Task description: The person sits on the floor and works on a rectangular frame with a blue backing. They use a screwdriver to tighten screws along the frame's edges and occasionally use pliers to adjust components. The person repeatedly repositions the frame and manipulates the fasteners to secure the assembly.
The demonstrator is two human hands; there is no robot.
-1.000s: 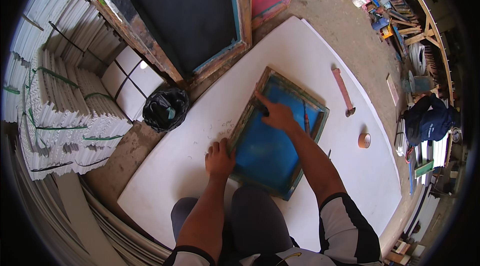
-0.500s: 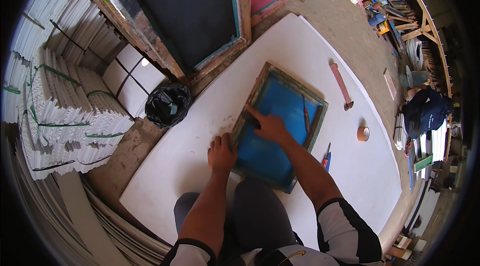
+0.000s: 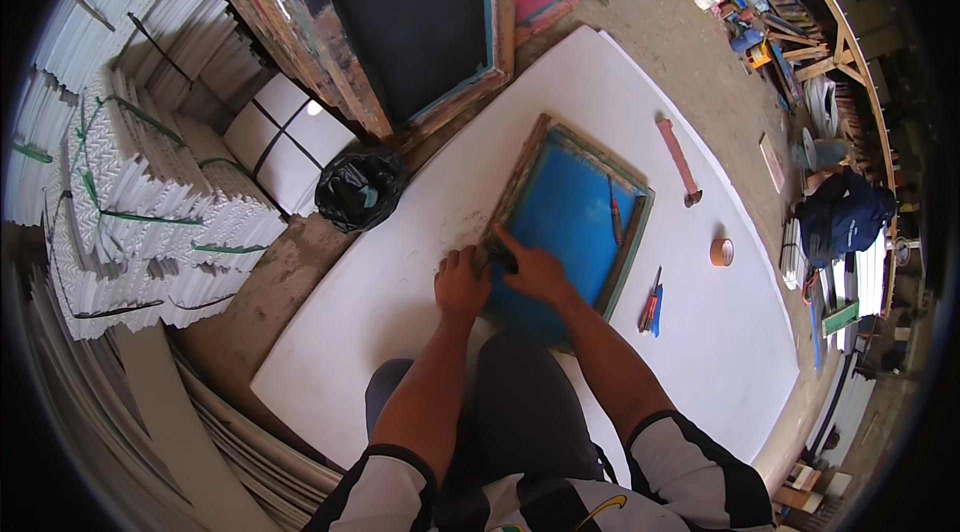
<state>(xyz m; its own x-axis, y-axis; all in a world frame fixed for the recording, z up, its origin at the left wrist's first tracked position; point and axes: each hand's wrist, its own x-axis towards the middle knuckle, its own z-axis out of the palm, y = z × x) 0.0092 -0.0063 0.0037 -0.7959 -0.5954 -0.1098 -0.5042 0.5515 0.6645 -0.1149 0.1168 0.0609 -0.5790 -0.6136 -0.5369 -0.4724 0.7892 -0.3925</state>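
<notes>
Framed screen: a wooden frame [image 3: 600, 154] with blue mesh [image 3: 572, 217] lies flat near the middle of the white sheet [image 3: 745, 332], askew, its near end close to the person's knees and partly hidden by them.
Left hand: the left hand [image 3: 462, 282] is at the outer side of the frame's left rail, toward its near end, fingers close together and bent; whether they grip the rail cannot be told.
Right hand: the right hand [image 3: 537, 274] is over the mesh, so the frame lies beneath it; the forefinger reaches out to the left rail, the others are curled. Something dark shows by the thumb, but whether it is held cannot be told.
Between hands: a short gap, with the left rail running through it.
Inside frame: a slim tool [image 3: 616, 217] lies along the right side of the mesh.
Right of frame: a red-and-blue-handled tool [image 3: 651, 310] lies near the right rail; a tape roll [image 3: 721, 252] and a hammer [image 3: 680, 162] lie nearer the sheet's far-right edge.
Sheet's far-left edge: a black bag [image 3: 360, 190] stands just beyond.
</notes>
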